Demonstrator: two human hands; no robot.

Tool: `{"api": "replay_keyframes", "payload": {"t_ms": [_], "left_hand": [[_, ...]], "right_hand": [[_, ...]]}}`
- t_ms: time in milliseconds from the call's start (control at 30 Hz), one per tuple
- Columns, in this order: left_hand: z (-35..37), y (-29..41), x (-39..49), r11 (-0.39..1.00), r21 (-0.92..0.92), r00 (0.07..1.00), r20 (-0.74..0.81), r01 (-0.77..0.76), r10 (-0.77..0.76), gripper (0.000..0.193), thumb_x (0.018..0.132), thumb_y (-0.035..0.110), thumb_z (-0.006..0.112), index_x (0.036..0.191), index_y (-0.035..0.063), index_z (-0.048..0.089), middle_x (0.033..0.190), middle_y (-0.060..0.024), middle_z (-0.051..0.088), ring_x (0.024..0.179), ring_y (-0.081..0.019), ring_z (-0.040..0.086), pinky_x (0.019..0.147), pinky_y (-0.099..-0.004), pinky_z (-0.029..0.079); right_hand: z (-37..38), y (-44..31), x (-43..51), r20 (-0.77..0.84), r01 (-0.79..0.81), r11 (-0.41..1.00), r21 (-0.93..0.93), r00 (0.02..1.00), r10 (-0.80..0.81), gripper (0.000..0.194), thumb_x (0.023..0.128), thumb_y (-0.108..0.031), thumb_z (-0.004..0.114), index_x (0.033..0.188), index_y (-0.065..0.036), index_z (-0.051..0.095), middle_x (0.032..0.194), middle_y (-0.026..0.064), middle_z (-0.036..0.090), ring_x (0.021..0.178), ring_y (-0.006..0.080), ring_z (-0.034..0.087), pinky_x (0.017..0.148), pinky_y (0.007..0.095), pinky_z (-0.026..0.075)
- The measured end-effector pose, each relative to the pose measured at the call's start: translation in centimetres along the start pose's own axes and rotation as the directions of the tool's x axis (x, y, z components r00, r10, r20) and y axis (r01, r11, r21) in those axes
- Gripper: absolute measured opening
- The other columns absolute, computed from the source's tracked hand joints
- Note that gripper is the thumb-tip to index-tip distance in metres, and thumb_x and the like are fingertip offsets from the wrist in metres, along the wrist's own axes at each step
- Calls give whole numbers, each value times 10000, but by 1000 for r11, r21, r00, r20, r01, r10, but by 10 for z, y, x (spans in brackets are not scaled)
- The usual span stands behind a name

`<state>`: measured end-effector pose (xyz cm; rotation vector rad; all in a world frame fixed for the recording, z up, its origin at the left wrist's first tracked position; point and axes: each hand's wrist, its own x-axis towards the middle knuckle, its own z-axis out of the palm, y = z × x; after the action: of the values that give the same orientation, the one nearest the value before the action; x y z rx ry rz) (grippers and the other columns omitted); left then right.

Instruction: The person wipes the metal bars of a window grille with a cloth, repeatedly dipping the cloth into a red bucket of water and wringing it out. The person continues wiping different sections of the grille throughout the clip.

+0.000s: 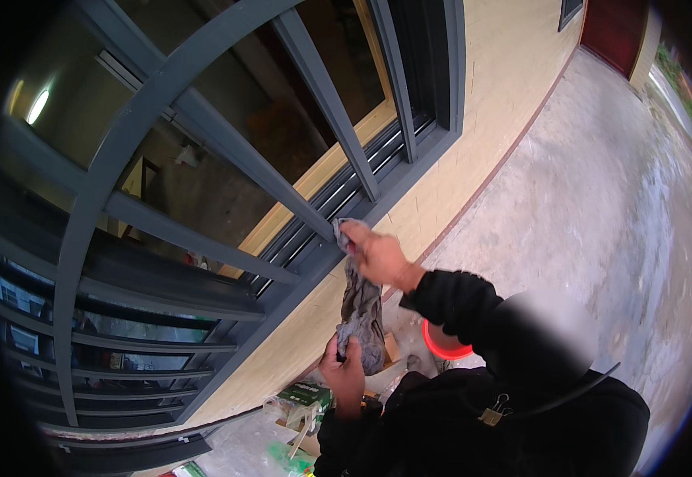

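Note:
A crumpled grey cloth [363,316] hangs between my two hands in front of the cream wall. My right hand [380,253] grips its upper end, against the lower rail of the dark grey metal window grille [313,262], beside the foot of one bar. Lower down, near my body, my left hand [346,372] pinches the other end of the cloth between thumb and fingers. Behind the bars lie the window's sliding tracks [334,200] and a yellowish inner sill [298,197].
A red-rimmed bucket [446,349] stands on the concrete floor [537,191] below my right forearm. A green box [307,395], cardboard and plastic bags lie by the wall's foot. A dark red door [614,33] is at the top right.

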<state>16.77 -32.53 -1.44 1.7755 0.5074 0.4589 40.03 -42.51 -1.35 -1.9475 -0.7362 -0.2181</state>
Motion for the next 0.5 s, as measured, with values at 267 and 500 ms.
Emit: {"api": "replay_keyframes", "payload": {"t_ms": [267,500], "left_hand": [[24,-6,13,993,-111,997,71,46,-38,325,951,80,699,1227,-84,654,1007,-44,694,916,-86,594,847,-262,503],[16,-30,27,998,-70,998,63,5,-1,353,947,139,709,1193,-107,649,976,-134,725,858,-136,624,796,-310,535]], "right_hand": [[-20,0,9,-38,-96,983,154,994,103,623,810,16,560,1418,-121,566,1204,200,689,1039,426,668,909,426,556],[5,-16,-9,-51,-119,982,144,991,127,600,796,60,514,1374,-76,600,1239,222,680,1097,417,673,938,391,549]]}}
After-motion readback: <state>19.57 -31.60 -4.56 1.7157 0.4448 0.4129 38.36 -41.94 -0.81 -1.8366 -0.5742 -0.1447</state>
